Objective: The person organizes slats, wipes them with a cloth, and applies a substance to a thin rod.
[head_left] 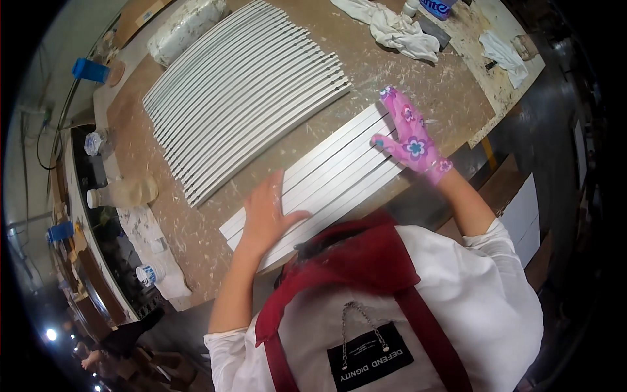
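Note:
Several white slats [333, 166] lie side by side at the table's near edge, with thin dark gaps between them. My bare left hand [266, 214] rests across their left end, fingers stretched out and thumb spread to the right. At the right end is my right hand [413, 140], in a pink glove with a flower pattern. Its fingers reach along the slat ends, and the thumb lies apart over the slats. Neither hand is closed around anything. Just beyond, a large row of white slats [245, 98] is laid out closely, with stepped ends.
The brown, paint-marked table [450, 98] holds a white cloth [398, 29] at the far right. A plastic-wrapped bundle [186, 32] lies at the far left. Along the left edge are a cloudy jar [130, 193] and a small white cup [149, 274]. Another cloth [504, 57] lies far right.

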Action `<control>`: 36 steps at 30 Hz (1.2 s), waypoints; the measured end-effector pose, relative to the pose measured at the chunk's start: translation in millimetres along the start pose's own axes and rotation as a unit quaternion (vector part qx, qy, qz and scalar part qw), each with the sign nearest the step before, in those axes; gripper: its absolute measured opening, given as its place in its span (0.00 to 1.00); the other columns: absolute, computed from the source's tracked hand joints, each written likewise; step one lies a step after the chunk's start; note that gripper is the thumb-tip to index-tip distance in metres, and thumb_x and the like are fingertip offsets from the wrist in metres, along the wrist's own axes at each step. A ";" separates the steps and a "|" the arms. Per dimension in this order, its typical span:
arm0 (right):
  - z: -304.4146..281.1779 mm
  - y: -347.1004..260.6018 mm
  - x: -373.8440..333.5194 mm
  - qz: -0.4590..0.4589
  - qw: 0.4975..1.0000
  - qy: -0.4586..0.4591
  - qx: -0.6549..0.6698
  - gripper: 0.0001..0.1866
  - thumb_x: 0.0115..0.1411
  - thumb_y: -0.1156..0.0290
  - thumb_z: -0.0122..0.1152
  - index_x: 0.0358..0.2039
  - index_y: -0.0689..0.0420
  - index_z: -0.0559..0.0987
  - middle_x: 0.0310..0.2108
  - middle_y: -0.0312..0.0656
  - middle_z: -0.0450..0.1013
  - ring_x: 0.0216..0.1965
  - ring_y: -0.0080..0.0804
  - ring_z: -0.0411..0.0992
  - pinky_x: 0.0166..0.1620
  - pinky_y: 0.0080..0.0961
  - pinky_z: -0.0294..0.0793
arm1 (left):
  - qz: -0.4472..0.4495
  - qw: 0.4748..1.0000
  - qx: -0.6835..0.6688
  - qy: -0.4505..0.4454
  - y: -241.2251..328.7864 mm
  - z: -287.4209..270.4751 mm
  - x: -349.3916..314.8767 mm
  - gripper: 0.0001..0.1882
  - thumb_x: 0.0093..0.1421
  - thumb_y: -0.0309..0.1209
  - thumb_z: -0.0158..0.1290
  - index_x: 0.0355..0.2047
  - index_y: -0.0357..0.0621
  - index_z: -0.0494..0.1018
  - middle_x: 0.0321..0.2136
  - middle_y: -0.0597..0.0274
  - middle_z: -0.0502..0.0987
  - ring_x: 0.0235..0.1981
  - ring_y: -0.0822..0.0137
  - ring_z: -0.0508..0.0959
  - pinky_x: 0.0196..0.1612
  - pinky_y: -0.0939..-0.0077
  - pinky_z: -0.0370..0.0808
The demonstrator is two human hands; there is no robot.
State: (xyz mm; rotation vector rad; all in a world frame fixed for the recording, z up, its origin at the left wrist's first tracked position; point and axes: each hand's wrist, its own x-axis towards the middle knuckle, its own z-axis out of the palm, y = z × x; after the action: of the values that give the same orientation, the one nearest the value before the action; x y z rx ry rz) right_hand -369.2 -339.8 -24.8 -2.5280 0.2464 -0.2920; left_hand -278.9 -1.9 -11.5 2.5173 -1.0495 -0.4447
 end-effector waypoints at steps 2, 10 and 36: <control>-8.4 -14.2 -0.9 -0.063 0.990 -0.039 -0.118 0.45 0.54 0.47 0.63 0.64 0.61 0.59 0.66 0.54 0.53 0.67 0.53 0.50 0.68 0.40 0.48 | -0.011 1.000 -0.004 -0.005 0.0 -3.7 5.4 0.51 0.43 0.50 0.67 0.64 0.43 0.57 0.57 0.46 0.67 0.57 0.47 0.66 0.56 0.53 0.61; 4.0 -7.2 -10.3 -0.035 0.992 -0.035 -0.112 0.45 0.51 0.46 0.64 0.63 0.59 0.62 0.65 0.56 0.54 0.66 0.53 0.52 0.67 0.40 0.50 | -0.047 0.998 -0.020 -0.046 3.3 -11.2 17.5 0.46 0.42 0.41 0.68 0.60 0.43 0.63 0.49 0.50 0.70 0.52 0.48 0.69 0.54 0.58 0.66; -20.0 -16.2 14.3 -0.136 0.966 -0.106 -0.193 0.45 0.49 0.44 0.63 0.63 0.56 0.63 0.64 0.53 0.55 0.66 0.54 0.50 0.67 0.48 0.47 | 0.005 0.999 0.036 -0.015 -1.2 -8.8 18.4 0.39 0.52 0.45 0.62 0.60 0.38 0.61 0.48 0.46 0.71 0.46 0.45 0.72 0.50 0.58 0.70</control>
State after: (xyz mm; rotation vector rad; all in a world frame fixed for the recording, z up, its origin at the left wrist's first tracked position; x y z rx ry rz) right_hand -358.9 -340.5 2.7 -2.9546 -0.1448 -0.0792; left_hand -262.1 -12.6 -6.9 2.5748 -1.1093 -0.4516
